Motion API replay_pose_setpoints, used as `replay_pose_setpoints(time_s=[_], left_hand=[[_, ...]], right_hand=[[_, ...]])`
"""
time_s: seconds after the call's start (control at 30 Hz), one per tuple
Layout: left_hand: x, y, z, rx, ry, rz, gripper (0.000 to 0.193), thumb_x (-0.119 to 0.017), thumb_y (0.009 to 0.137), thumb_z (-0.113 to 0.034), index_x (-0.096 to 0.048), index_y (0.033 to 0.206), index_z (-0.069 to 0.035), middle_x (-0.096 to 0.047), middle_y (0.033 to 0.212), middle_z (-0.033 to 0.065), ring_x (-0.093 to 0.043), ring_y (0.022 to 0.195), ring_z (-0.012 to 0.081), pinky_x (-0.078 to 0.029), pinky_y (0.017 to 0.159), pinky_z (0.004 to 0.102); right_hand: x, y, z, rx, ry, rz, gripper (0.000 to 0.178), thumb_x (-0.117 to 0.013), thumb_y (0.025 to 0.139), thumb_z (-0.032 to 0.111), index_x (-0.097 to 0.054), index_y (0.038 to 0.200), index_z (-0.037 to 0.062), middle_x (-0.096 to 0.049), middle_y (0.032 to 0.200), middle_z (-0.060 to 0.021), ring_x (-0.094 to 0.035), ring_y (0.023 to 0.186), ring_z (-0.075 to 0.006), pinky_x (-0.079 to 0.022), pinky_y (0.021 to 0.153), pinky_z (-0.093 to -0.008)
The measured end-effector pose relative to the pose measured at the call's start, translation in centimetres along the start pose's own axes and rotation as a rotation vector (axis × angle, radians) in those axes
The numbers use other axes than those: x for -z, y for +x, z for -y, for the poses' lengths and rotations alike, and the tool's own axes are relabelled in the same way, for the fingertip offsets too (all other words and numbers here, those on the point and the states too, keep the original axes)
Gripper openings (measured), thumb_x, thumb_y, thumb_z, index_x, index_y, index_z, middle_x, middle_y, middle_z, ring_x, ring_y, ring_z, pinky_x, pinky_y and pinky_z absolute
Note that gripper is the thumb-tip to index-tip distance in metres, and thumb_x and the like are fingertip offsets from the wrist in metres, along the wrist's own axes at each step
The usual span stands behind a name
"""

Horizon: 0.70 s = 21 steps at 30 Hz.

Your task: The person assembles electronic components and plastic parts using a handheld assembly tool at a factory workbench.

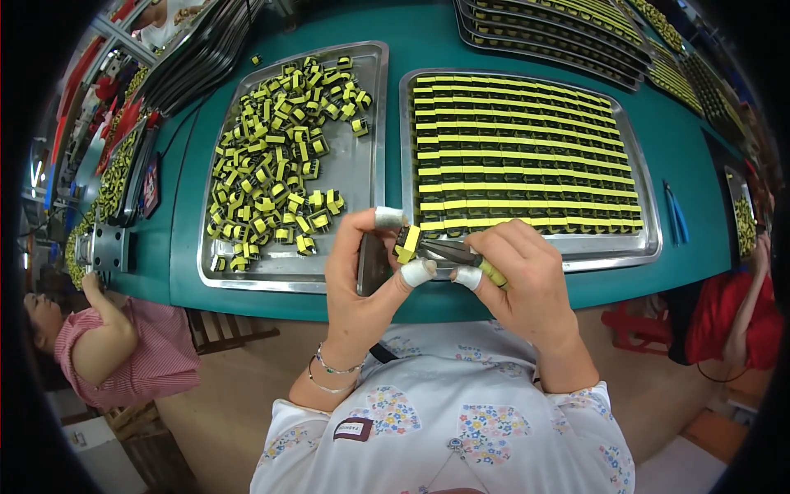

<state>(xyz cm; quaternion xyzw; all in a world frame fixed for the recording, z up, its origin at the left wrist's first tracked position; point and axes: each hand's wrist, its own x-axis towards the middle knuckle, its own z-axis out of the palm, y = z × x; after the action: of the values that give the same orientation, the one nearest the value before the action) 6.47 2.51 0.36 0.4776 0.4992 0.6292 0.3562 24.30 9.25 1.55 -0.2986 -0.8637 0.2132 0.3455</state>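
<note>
Between the thumb and forefinger of my left hand is a small black transformer wrapped in yellow tape. White tape covers those two fingertips. My right hand is closed round a pair of pliers with dark jaws and yellow-green grips; its thumb is taped too. The tips of the pliers point left and meet or nearly meet the transformer's right side. Both hands are over the table's near edge, in front of two metal trays. Whether the jaws grip any part of the transformer, I cannot tell.
Loose transformers lie heaped in the left metal tray. Tight rows of them fill the right metal tray. Blue-handled pliers lie on the green table. Stacked trays stand behind. Co-workers sit left and right.
</note>
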Motion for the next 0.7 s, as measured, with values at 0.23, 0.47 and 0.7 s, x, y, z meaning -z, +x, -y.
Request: replay_pose_setpoints(time_s=[0.23,0.47,0.7], left_hand=[[0.08,-0.44,-0.49,0.204,-0.172,0.044,0.044,-0.073,0.082,-0.013,-0.052,0.118,0.001,-0.060,0.099,0.0025,-0.056,0.089,0.0086,-0.044,0.078,0.0207],[0.25,-0.53,-0.25,0.049,0.008,-0.013,0.043,-0.071,0.084,-0.022,-0.055,0.115,0.003,-0.063,0.100,0.0087,-0.054,0.074,0.0065,-0.043,0.063,0.0189],[0.12,-0.49,-0.70,0.100,-0.065,0.012,0.042,-0.067,0.087,-0.024,-0.057,0.115,0.005,-0.065,0.096,0.0081,-0.050,0.068,0.0054,-0.040,0.060,0.0185]], right_hand=[[-0.26,0.04,-0.03,0.038,-0.011,-0.045,0.025,-0.073,0.065,0.009,-0.063,0.087,-0.0003,-0.060,0.075,-0.0114,-0.057,0.066,-0.0280,-0.045,0.058,-0.0355],[-0.16,-0.03,0.08,0.025,-0.044,-0.023,0.027,-0.069,0.063,0.006,-0.063,0.089,0.0041,-0.061,0.081,-0.0069,-0.058,0.071,-0.0244,-0.048,0.063,-0.0351],[0.25,0.41,-0.38,0.066,-0.003,0.008,0.024,-0.069,0.066,0.008,-0.063,0.088,0.0024,-0.059,0.081,-0.0088,-0.057,0.074,-0.0264,-0.046,0.065,-0.0364]])
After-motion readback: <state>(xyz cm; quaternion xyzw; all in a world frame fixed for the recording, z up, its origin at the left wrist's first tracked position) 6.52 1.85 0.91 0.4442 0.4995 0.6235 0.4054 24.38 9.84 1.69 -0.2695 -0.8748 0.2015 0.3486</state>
